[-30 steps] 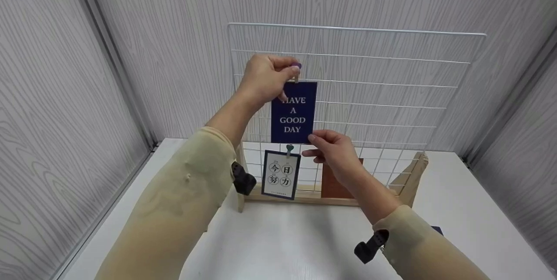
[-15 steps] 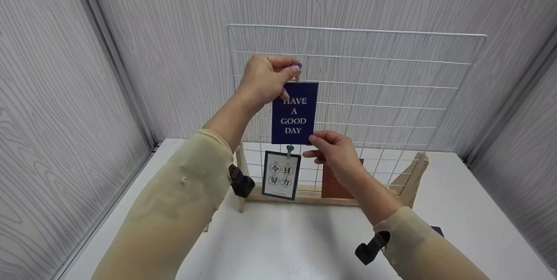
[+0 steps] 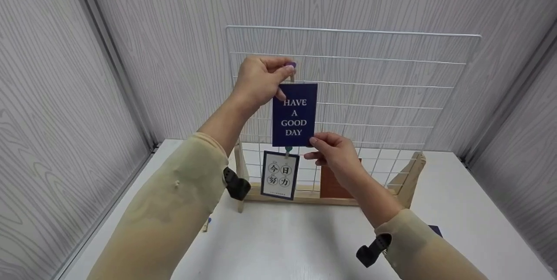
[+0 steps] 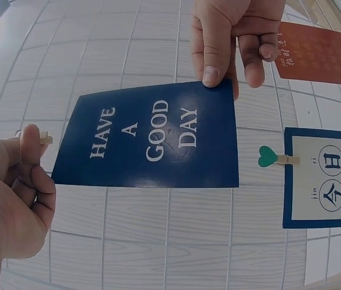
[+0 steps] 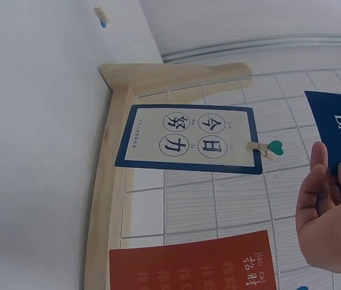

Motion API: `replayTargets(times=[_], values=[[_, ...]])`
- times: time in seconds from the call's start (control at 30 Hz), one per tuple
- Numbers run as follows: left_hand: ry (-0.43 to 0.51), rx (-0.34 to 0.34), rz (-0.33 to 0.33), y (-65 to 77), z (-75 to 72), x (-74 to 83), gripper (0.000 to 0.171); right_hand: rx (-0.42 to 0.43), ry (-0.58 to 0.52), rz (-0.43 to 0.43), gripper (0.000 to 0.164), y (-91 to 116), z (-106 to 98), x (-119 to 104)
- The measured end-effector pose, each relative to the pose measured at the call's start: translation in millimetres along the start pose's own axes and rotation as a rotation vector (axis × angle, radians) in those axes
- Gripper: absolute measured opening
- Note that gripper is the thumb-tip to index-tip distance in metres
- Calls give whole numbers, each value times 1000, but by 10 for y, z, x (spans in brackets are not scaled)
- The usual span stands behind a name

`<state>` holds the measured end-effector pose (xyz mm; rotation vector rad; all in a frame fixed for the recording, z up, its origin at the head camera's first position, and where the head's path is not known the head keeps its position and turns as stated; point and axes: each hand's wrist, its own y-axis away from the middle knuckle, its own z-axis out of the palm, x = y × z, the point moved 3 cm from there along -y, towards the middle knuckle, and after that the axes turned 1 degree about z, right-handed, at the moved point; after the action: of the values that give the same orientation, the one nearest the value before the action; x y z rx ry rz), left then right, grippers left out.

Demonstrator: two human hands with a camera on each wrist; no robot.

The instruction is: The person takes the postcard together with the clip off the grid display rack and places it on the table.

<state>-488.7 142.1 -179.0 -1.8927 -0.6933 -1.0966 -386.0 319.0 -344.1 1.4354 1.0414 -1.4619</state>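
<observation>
One blue card (image 3: 294, 114), apparently light, thin and fairly stiff, is being held upright before the wire grid (image 3: 370, 32), above the white card (image 3: 279, 175), and is being judged safest to grasp by its edges, since its smooth face may slip and its corners crease. At its top edge, the purple-topped clothespin (image 3: 292, 69) is being pinched by the raised left hand (image 3: 256, 79), its bite on the card not being shown, while the lower right corner is being pinched by the right hand (image 3: 337, 151), both arms being stretched forward.
</observation>
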Motion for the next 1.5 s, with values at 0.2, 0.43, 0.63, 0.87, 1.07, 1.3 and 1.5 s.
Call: replayTargets(times=[0.2,0.43,0.63,0.87,1.07,1.3,1.5], values=[[10,6,26,25,-16,-12,23,-11,-8,-6,17,37,-27,-1],[46,2,0,76,-14,-40,24,5,-11,3,18,79,-77,25],[58,-16,29,136,-32,-63,20,13,-30,-18,19,139,-159,72],[57,-40,38,242,-82,-127,19,15,-42,-44,15,221,-261,123],[35,-32,26,347,-161,-217,18,5,-13,-15,19,284,-303,192],[22,-30,19,472,-239,-304,18,5,3,4,20,398,-356,241],[18,-41,-28,627,-294,-428,18,9,20,20,21,541,-415,289]])
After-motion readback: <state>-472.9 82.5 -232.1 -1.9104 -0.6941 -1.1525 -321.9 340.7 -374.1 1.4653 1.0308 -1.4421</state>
